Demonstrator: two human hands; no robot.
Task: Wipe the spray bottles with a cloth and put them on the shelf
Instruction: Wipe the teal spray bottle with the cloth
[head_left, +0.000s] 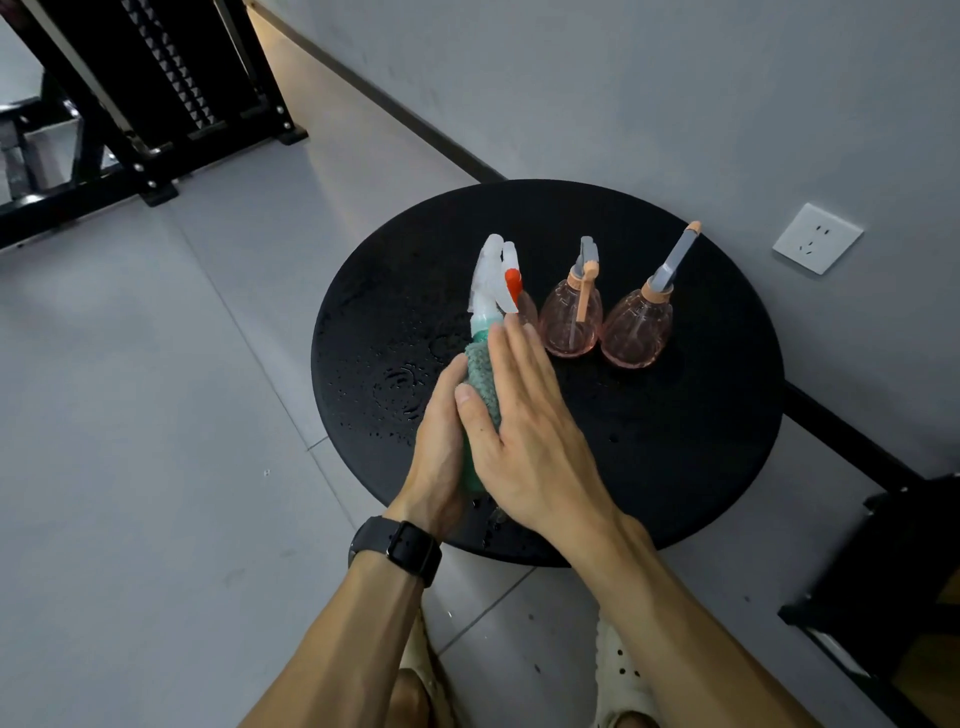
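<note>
A green spray bottle (482, 322) with a white trigger head and an orange nozzle stands over the round black table (675, 441). My left hand (441, 441) grips its lower body. A teal cloth (480, 379) is wrapped round the bottle's middle, and my right hand (524, 426) presses on it with straight fingers and the thumb laid across it. Two pink round spray bottles (571, 319) (636, 332) stand upright to the right. A third pink bottle (527, 309) is mostly hidden behind the green one.
Water drops speckle the table top. The table stands against a grey wall with a white socket (817, 238). A black metal shelf frame (156, 104) stands at the upper left, and a dark shelf unit (893, 597) at the lower right. My feet show below on the tiled floor.
</note>
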